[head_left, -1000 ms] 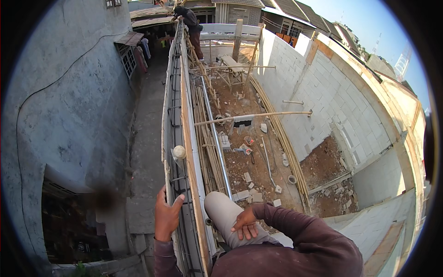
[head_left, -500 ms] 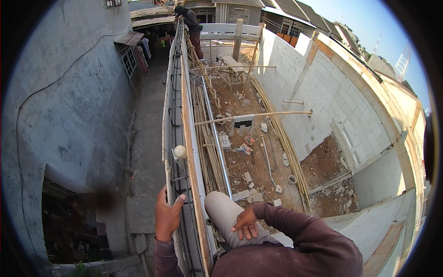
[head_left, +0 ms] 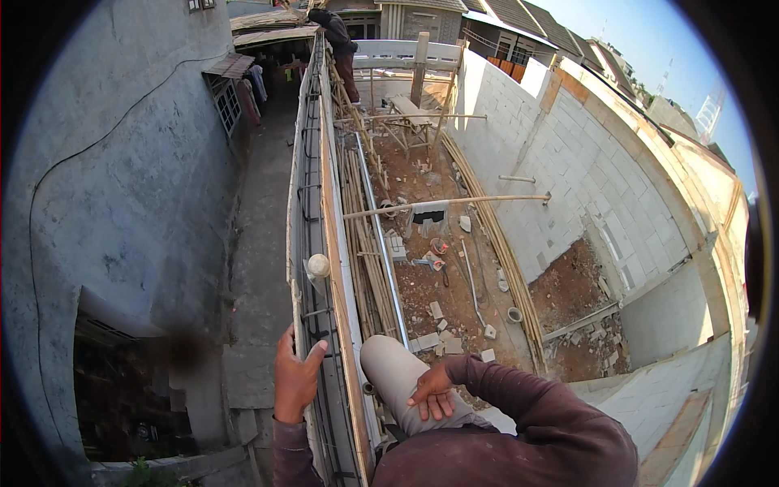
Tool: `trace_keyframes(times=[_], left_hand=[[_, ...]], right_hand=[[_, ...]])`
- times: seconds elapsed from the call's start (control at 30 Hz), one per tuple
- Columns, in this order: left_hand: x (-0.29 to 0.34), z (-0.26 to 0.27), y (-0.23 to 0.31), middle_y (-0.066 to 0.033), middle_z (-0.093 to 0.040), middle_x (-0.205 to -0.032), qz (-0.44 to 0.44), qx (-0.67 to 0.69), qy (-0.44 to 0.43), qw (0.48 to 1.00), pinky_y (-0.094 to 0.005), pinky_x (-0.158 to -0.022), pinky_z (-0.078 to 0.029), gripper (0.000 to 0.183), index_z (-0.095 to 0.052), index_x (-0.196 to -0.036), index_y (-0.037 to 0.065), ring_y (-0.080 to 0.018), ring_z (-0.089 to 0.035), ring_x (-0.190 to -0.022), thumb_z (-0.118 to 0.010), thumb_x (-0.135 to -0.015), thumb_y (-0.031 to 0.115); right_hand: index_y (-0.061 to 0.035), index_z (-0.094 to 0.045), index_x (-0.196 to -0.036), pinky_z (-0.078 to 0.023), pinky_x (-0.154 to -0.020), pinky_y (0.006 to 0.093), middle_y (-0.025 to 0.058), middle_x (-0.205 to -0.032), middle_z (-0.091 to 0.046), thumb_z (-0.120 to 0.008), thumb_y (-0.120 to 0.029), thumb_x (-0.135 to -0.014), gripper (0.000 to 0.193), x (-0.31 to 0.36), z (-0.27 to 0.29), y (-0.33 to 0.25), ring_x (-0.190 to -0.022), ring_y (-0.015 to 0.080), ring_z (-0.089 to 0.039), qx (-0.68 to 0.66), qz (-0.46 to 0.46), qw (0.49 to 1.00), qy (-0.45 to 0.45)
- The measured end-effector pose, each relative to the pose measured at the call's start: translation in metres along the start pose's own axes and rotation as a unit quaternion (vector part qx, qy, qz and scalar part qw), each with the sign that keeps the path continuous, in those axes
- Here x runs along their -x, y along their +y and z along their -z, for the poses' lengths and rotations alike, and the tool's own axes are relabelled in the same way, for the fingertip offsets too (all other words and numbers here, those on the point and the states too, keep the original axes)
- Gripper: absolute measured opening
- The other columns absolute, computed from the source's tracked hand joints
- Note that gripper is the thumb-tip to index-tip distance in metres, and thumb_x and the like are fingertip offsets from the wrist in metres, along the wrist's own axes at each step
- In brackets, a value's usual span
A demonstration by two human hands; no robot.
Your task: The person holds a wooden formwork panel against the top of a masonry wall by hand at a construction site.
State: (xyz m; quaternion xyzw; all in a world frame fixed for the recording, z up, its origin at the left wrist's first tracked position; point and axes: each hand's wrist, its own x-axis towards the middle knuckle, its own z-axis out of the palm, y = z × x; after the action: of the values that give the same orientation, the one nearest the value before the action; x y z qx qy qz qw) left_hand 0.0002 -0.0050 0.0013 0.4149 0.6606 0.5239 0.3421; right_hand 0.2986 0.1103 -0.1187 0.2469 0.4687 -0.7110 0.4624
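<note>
View from the top of a wall under construction, looking down its length. The left hand (head_left: 296, 377) rests on the outer edge of the beam formwork (head_left: 329, 243), fingers curled loosely over the steel reinforcement cage (head_left: 307, 195) that runs inside it; it steadies rather than grips, and nothing is held in it. The right hand (head_left: 432, 393) lies flat, fingers spread and relaxed, on the person's own bent knee (head_left: 389, 365), which is braced just beside the inner formwork board (head_left: 341, 325). It too holds nothing.

The cage lies in the long trough between the two boards, reaching from just beneath the left hand toward another person (head_left: 337, 40) standing far along the wall. A small pale round object (head_left: 318, 265) sits on the cage a little ahead of the left hand; its kind cannot be told.

To the left is a deep drop to a narrow alley (head_left: 260, 243); to the right, a rubble-strewn floor (head_left: 454, 276) with bamboo poles (head_left: 365, 235) stacked against the formwork.

For good work here, judgement suggests keeping body weight centred over the wall, the knee firm against the board, and one hand on solid timber before the other reaches into the cage.
</note>
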Motion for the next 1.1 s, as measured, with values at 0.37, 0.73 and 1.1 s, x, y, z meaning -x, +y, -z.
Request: trace_keyframes(times=[0.37, 0.73, 1.1], left_hand=[[-0.001, 0.000, -0.001, -0.0117, -0.070, -0.126, -0.005, -0.009, 0.000, 1.000, -0.0330, -0.101, -0.051, 0.057, -0.052, -0.145, -0.006, -0.0169, -0.065, -0.111, -0.074, -0.098, 0.018], [-0.003, 0.000, -0.007, -0.0192, -0.063, -0.131, 0.009, 0.002, 0.004, 1.000, -0.0393, -0.103, -0.050, 0.062, -0.054, -0.145, -0.006, -0.0270, -0.064, -0.118, -0.077, -0.095, 0.023], [-0.003, -0.002, -0.007, -0.0215, -0.062, -0.132, 0.003, -0.012, 0.011, 1.000, -0.0414, -0.106, -0.049, 0.063, -0.055, -0.145, -0.004, -0.0314, -0.064, -0.121, -0.079, -0.093, 0.024]], right_hand=[[-0.0013, -0.072, -0.122, -0.062, -0.063, 0.0410, 0.0135, -0.094, -0.079, -0.052, -0.067, -0.103, 0.071, -0.003, 0.002, 0.001, -0.073, 0.0259, -0.078, 0.001, 0.004, 1.000, -0.012], [-0.0026, -0.072, -0.122, -0.062, -0.063, 0.0417, 0.0136, -0.093, -0.079, -0.052, -0.066, -0.103, 0.069, -0.003, 0.004, 0.003, -0.073, 0.0263, -0.078, -0.002, -0.002, 1.000, -0.007], [0.0002, -0.073, -0.124, -0.064, -0.066, 0.0425, 0.0155, -0.091, -0.078, -0.051, -0.062, -0.106, 0.069, -0.004, 0.006, 0.005, -0.072, 0.0278, -0.077, -0.004, -0.003, 1.000, -0.007]])
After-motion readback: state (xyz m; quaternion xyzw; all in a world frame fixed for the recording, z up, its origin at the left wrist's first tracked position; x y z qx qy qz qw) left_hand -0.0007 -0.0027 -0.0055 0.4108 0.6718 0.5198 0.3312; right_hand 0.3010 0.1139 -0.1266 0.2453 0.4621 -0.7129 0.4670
